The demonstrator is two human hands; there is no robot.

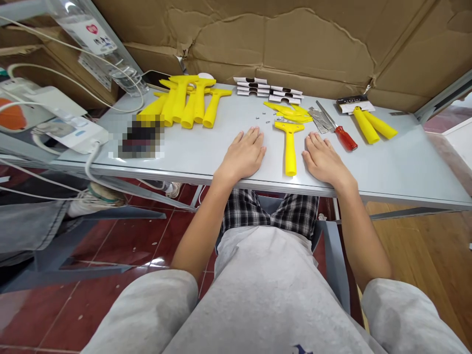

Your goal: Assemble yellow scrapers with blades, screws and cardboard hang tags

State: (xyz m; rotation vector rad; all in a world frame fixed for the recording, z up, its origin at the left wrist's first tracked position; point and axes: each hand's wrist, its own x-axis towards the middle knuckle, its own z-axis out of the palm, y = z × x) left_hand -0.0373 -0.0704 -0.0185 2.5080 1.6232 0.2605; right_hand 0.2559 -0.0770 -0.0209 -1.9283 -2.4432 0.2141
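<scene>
My left hand (244, 153) lies flat on the grey table (184, 152), fingers stretched out, holding nothing. My right hand (323, 157) rests flat as well, also without anything in it. Between the two lies a yellow scraper handle (290, 150) with a T-shaped head, touched by neither hand. Just beyond its head are several flat yellow pieces (289, 113) and small scattered screws (268, 122). A red-handled screwdriver (345, 138) lies past my right fingertips, beside thin metal blades (321, 119).
Several yellow scraper handles (189, 105) are grouped at the back left. Small white packets (252, 88) are stacked at the back. Two yellow tubes (372, 127) lean by a black-and-white packet (354, 104) at right. A bottle (99, 44), power strip (77, 132) and cables stand left, and cardboard (273, 44) walls the back.
</scene>
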